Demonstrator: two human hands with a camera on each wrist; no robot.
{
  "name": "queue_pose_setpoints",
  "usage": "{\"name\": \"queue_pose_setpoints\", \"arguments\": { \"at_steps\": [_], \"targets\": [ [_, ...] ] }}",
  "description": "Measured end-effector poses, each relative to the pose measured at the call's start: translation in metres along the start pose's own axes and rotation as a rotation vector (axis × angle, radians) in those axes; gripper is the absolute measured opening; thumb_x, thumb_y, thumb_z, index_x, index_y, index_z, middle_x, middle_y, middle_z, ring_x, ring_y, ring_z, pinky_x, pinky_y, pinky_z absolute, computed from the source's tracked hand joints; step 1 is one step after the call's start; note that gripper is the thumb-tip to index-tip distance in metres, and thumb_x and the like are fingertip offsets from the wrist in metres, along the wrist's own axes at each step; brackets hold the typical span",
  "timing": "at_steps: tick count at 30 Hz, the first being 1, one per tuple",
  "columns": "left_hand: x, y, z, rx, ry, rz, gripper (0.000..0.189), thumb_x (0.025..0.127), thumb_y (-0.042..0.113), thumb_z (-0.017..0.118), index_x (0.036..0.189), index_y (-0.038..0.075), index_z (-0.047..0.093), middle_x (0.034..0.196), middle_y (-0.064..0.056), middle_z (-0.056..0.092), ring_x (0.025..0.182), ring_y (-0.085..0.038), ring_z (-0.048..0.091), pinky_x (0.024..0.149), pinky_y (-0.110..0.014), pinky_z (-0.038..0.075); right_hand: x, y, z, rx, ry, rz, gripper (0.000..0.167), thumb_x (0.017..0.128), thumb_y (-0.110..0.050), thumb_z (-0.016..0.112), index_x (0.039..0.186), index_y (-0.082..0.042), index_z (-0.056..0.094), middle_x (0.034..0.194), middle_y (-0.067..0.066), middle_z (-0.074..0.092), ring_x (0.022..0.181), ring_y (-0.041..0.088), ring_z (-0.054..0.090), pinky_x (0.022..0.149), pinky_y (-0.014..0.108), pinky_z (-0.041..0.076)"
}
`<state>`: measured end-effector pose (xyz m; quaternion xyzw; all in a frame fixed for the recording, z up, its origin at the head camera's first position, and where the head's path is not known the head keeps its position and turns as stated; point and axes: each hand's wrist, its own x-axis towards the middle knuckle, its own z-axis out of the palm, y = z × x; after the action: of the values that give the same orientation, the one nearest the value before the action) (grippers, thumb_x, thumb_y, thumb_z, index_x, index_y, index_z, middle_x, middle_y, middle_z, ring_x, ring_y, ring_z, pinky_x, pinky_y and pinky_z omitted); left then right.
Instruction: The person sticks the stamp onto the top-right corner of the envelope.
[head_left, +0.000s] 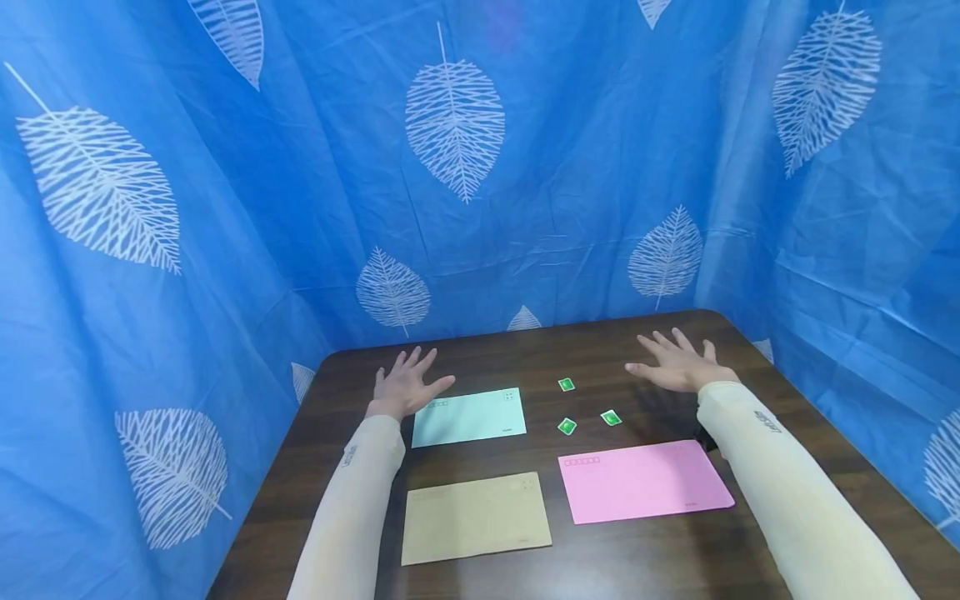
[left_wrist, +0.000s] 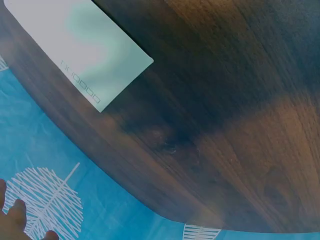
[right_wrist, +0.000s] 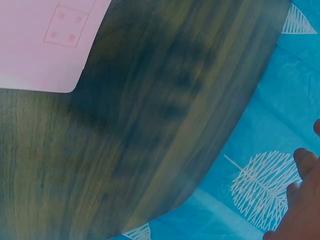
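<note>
My left hand (head_left: 402,387) is spread with straight fingers beside the mint green envelope (head_left: 469,417), its thumb pointing toward the envelope's upper left corner. On the right, my right hand (head_left: 677,364) is also spread and holds nothing, beyond the pink envelope (head_left: 645,482). A tan envelope (head_left: 477,518) lies nearest me, left of the pink one. Between the hands lie three small green stickers with white borders: one farther back (head_left: 566,384), one at the right (head_left: 611,417) and one at the left (head_left: 567,426). Only fingertips of each hand show in the wrist views.
The dark wood table (head_left: 600,567) has rounded far corners. Blue curtains (head_left: 570,167) printed with white leaves hang behind it and along both sides. Pale sleeves (head_left: 352,508) cover both forearms, and a dark band shows under the right wrist.
</note>
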<state>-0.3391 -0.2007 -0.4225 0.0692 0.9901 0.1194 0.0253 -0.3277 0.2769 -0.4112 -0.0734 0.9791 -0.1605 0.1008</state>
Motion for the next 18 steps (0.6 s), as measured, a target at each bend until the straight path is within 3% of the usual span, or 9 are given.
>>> {"name": "queue_pose_setpoints", "arguments": {
  "at_steps": [18],
  "targets": [
    [0.0019, 0.0017, 0.0026, 0.014, -0.002, 0.009, 0.084, 0.092, 0.074, 0.041, 0.159, 0.024, 0.03, 0.167, -0.011, 0.023, 0.156, -0.035, 0.015, 0.122, -0.064, 0.014, 0.0022, -0.0011, 0.0048, 0.032, 0.028, -0.033, 0.098, 0.091, -0.075, 0.042, 0.158, -0.006, 0.022, 0.162, 0.032, 0.016, 0.147, 0.058, 0.006, 0.105, 0.084, -0.001]
  ]
}}
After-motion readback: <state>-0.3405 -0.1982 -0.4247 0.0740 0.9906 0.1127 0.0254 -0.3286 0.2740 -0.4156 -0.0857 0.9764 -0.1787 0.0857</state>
